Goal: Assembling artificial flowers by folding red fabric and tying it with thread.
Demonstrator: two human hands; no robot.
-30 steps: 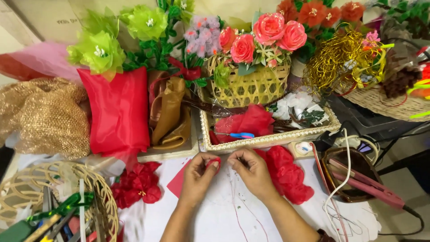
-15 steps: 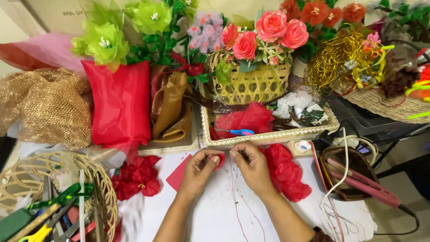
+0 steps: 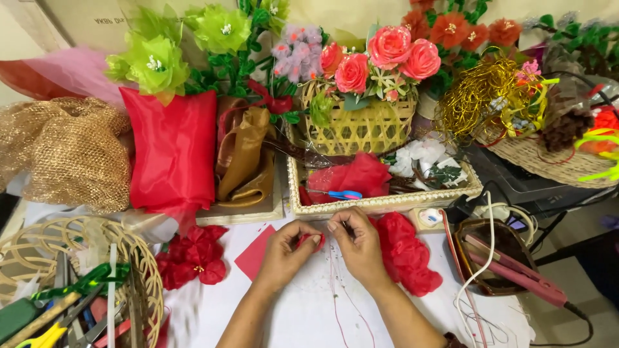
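White tabletop (image 3: 309, 316), red square sheet (image 3: 255, 261) beside left hand (image 3: 284, 254)

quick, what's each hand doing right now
Left hand: closed, pinching a small red fabric piece at the fingertips.
Right hand: closed, fingertips meeting the left's at the same piece; a thin thread hangs below.

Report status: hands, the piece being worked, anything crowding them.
Left hand and right hand pinch a small red fabric piece. Thin thread hangs below. Red fabric pile beside right hand.

A green-flowered red bag (image 3: 171, 151) stands beside a rose basket (image 3: 361, 125)
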